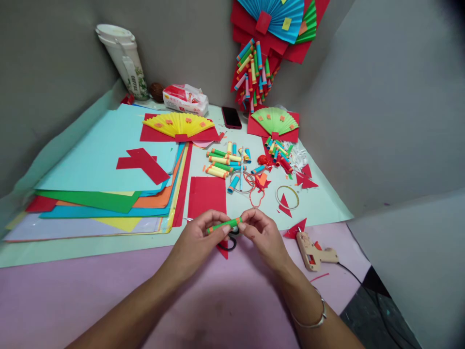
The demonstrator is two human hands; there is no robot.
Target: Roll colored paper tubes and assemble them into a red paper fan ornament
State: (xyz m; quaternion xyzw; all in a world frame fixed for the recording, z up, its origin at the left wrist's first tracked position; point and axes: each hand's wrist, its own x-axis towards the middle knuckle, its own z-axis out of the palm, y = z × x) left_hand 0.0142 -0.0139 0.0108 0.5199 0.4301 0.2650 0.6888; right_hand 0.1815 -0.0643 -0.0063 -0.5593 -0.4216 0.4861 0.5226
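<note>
A green paper roll with orange bands at its ends [225,225] lies across between my two hands, low in the middle of the view. The fingers of my left hand [198,240] pinch its left part. My right hand [265,237] holds its right end between thumb and fingers. Just beneath the roll are black-handled scissors [228,244], partly hidden by my fingers, with a scrap of red paper under them. Behind my hands lies a red paper square [207,196]. Farther back, several coloured rolls [221,162] lie in a loose group.
Stacked coloured sheets [109,169] cover the left side. A glue gun [314,252] with a cable lies at the right. Behind are a yellow fan [179,125], a green fan [275,121], a phone [231,118], a tissue pack [186,99], a cup [125,60] and bangles [298,198].
</note>
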